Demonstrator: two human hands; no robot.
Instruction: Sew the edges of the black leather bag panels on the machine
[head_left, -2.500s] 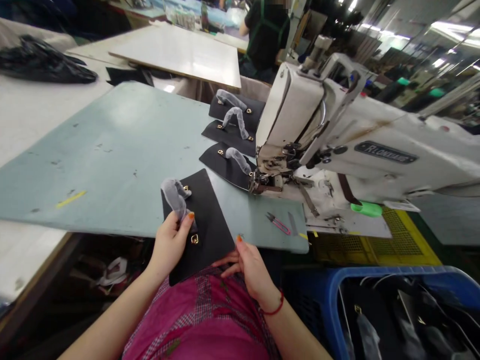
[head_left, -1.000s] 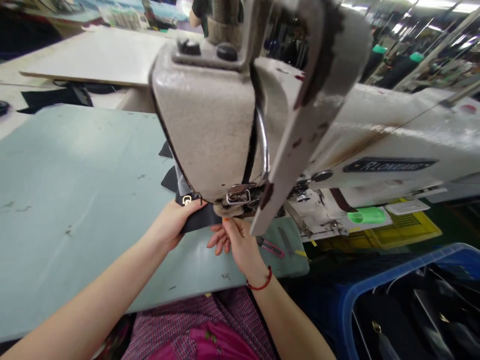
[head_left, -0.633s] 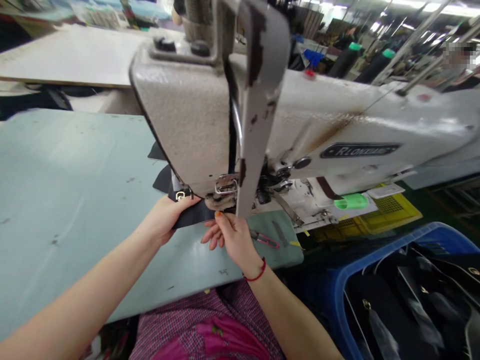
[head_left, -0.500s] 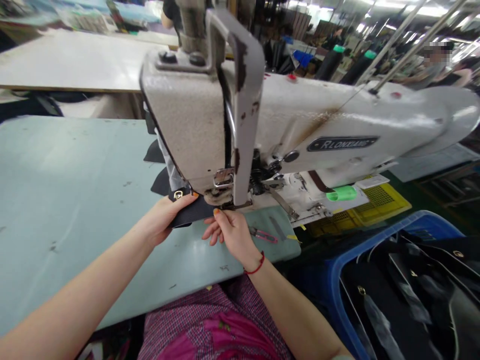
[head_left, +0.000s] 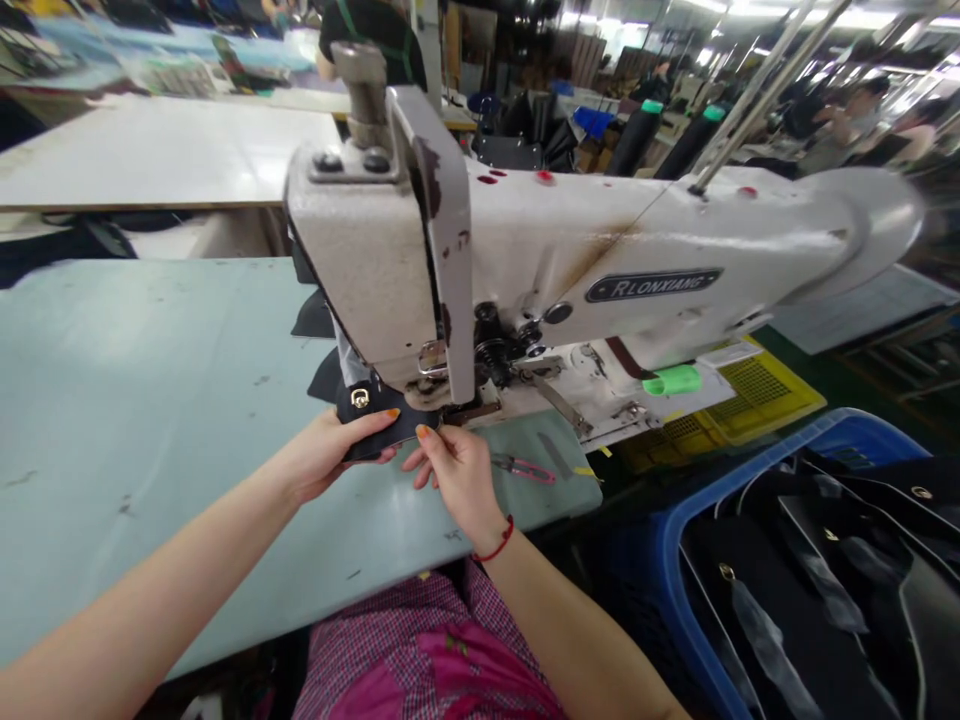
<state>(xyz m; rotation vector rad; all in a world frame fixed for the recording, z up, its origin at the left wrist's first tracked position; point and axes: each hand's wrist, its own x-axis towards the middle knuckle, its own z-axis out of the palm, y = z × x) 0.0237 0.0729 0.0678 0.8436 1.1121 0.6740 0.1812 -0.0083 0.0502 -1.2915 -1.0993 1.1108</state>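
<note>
A black leather piece (head_left: 379, 422) with a small gold ring lies under the head of the white sewing machine (head_left: 525, 270). My left hand (head_left: 330, 455) grips its near left edge, thumb on top. My right hand (head_left: 450, 470) pinches the piece's near right edge just below the presser foot (head_left: 465, 408). Most of the piece is hidden behind the machine head.
The pale green table (head_left: 150, 400) spreads to the left. Pink thread snips (head_left: 521, 468) lie beside my right hand. A blue bin (head_left: 697, 520) of black pieces stands at the lower right, with a yellow tray (head_left: 780, 400) behind it. More black pieces (head_left: 315, 320) lie behind the machine. Other people work far off.
The black piece went from my lap edge to under the machine's head, both hands following it. Over the last half second the view drew back a little; my hands hold much the same grip.
</note>
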